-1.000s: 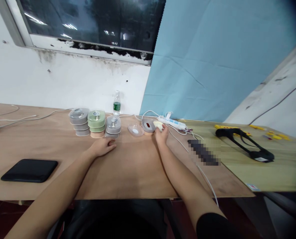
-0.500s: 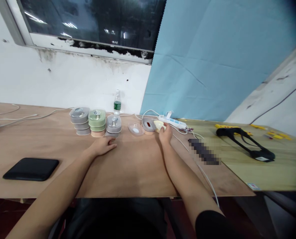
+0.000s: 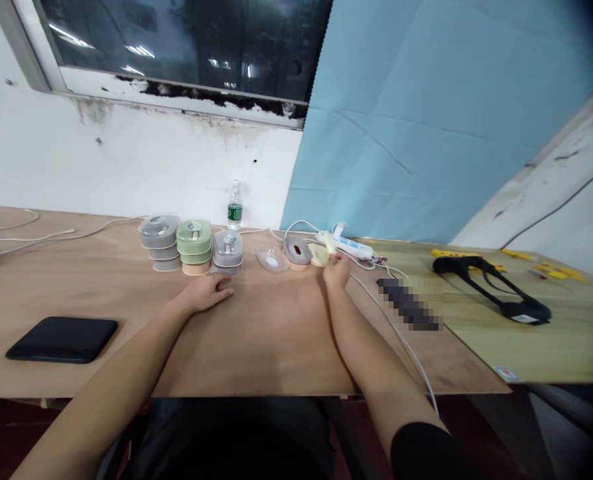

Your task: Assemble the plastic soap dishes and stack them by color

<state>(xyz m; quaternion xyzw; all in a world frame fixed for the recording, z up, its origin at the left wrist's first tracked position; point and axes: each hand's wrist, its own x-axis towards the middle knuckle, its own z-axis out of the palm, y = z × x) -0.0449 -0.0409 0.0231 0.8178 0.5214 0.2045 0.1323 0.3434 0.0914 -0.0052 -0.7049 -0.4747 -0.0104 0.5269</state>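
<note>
My right hand [image 3: 336, 270] is closed, its fingertips on a small pale yellow piece [image 3: 329, 242] whose exact kind I cannot make out. Just left of it sits a shallow pale yellow container [image 3: 319, 255]. Beside that stands a grey-topped oval box [image 3: 298, 251] with a reddish-brown oval mark and a peach base. A clear lid-like dish [image 3: 272, 259] with a white round patch lies further left. My left hand [image 3: 206, 293] rests on the table, empty, thumb apart from curled fingers. It lies just in front of a short grey container stack [image 3: 227, 252].
Further left stand a green and peach stack [image 3: 194, 247] and a grey stack [image 3: 160, 242]. Behind them is a water bottle [image 3: 234, 208]. A power strip [image 3: 351, 247] with white cables lies behind my right hand. A black flat case [image 3: 61, 340] and a black strap frame [image 3: 494, 290] flank the workspace.
My right hand has moved slightly right, with the pale yellow piece now apart from the pale yellow container. My left hand has stayed in place.
</note>
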